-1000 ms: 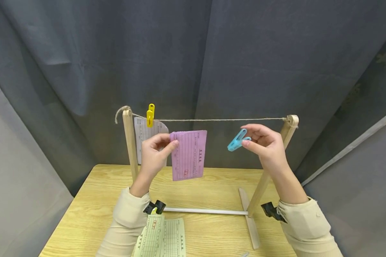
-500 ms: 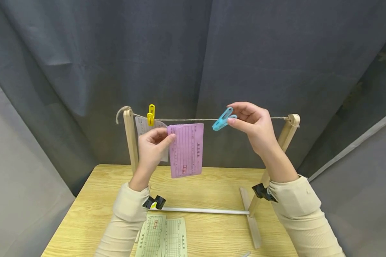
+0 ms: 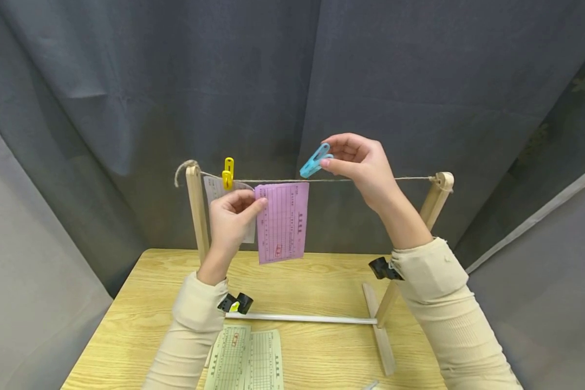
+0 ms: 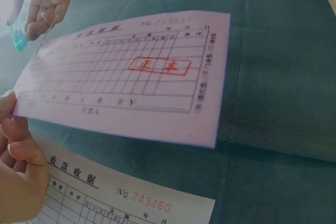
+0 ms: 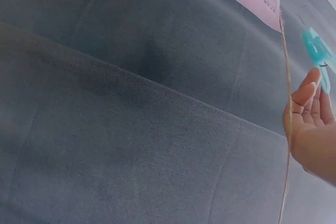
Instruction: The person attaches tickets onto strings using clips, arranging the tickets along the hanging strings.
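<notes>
My left hand (image 3: 231,225) pinches the upper left edge of a pink receipt slip (image 3: 284,225), whose top edge is right at the twine line (image 3: 365,179). In the left wrist view the pink slip (image 4: 131,77) shows printed lines and a red stamp. Between thumb and fingers, my right hand (image 3: 363,168) grips a blue clothespin (image 3: 316,161) just above the twine, near the slip's upper right corner. A white receipt slip (image 3: 215,189) hangs behind my left hand from a yellow clothespin (image 3: 228,174); my hand hides part of it.
Two wooden posts (image 3: 197,211) hold the twine, joined below by a pale bar (image 3: 302,318) over the wooden table (image 3: 322,352). Pale green receipt slips (image 3: 265,357) lie at the front. A wooden foot (image 3: 379,336) stands at the right. A grey curtain (image 3: 395,81) hangs behind.
My right hand has moved left and up with the blue clothespin, from near the right post to above the twine. My left hand has raised the pink slip slightly, up to the line.
</notes>
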The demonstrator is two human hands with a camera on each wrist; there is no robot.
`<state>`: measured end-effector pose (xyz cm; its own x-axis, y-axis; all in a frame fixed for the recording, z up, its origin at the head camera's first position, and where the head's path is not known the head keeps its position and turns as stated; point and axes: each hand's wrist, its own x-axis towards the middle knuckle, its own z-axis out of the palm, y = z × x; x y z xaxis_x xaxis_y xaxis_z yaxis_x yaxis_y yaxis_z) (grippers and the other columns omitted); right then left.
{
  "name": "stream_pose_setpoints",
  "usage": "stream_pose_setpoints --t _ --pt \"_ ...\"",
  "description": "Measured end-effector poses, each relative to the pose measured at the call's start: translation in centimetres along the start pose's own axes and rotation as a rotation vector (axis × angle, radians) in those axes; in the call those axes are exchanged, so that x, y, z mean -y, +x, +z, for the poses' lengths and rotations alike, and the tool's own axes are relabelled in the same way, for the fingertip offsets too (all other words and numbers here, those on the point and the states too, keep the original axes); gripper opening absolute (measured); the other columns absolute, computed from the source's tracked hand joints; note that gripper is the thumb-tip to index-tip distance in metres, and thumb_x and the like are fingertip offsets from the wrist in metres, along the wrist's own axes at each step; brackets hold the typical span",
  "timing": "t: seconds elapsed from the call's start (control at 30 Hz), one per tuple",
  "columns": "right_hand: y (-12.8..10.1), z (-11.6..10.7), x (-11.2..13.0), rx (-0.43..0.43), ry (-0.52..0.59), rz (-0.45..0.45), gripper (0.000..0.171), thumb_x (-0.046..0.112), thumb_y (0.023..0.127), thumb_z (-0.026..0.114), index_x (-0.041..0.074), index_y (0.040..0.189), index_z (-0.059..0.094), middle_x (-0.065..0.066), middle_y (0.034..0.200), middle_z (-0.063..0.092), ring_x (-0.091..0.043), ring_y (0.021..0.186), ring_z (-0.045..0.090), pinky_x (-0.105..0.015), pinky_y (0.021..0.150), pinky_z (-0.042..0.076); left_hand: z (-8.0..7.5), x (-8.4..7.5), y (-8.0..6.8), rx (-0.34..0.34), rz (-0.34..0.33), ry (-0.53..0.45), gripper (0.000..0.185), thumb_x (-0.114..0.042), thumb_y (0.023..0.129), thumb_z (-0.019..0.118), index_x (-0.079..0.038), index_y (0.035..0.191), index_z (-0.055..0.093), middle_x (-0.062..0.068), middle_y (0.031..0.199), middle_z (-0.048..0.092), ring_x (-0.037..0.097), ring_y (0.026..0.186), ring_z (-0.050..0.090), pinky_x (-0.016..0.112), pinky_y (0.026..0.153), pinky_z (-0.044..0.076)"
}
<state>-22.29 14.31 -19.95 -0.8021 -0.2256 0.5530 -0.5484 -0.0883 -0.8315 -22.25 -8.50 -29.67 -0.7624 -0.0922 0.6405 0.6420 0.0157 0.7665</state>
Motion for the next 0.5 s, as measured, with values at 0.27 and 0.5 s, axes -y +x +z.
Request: stream_pose_setpoints --t 0.27,0.5 --pt "1.2 0.4 -0.1 0.014 -0.020 0.076 0.015 -0.005 0.074 0.067 0.006 0.084 0.066 0.000 0.075 0.064 -0.012 0.065 0.056 -0.026 0.058 0.042 0.1 0.2 0.1 -0.012 -0.018 -0.016 0.013 0.004 0.075 0.070 0.013 0.082 0.064 0.001 0.070 0.061 0.008 0.059 0.053 0.018 0.054 0.045" --pt "2.4 0.7 0.1 -0.002 -0.064 0.122 0.012 -0.006 0.073 0.069 0.006 0.072 0.067 0.000 0.069 0.065 -0.013 0.062 0.052 -0.025 0.054 0.038 0.2 -1.0 -0.1 -0.002 -0.057 -0.037 0.012 0.010 0.076 0.066 0.018 0.082 0.060 -0.003 0.069 0.060 0.005 0.058 0.052 0.016 0.053 0.043"
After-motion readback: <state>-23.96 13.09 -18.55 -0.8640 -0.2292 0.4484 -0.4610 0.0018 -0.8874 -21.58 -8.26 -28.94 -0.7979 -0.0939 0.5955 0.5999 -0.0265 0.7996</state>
